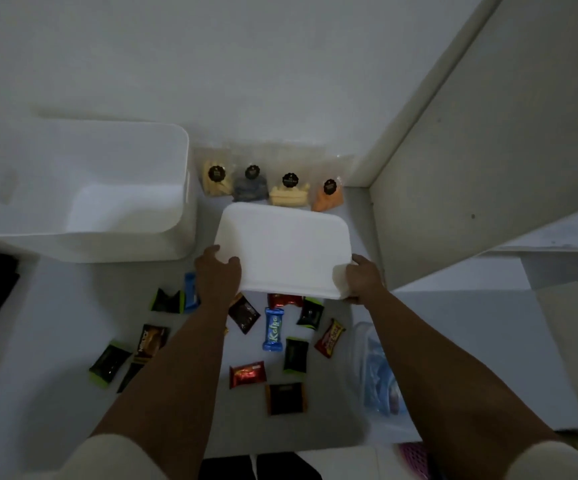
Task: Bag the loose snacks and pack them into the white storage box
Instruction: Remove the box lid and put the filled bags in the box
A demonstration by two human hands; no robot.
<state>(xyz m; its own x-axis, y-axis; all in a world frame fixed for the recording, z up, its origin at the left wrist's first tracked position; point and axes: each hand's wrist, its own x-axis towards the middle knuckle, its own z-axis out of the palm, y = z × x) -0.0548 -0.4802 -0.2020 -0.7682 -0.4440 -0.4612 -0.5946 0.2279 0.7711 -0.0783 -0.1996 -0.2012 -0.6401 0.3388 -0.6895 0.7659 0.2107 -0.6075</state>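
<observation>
A white lid (282,247) is held flat above the worktop (55,323) by both hands; the left hand (216,273) is closed on its near-left corner and the right hand (362,280) is closed on its near-right corner, thumbs on top; each grip is shut on the lid's edge; the white storage box (83,188) stands open to the left, well apart from the right hand, and appears empty; the loose snacks (273,329) lie scattered on the worktop beneath and around the forearms, not yet bagged; four small filled bags (270,185) are lined up against the wall just beyond the lid; a clear bag (377,372) with something blue in it lies beside the right forearm; the lid is judged light and stiff, smooth enough to slip, so it is best held at its rim; the wrapped snacks are judged light, crinkly and slippery, best pinched by their sealed ends; the bags are judged limp and soft
</observation>
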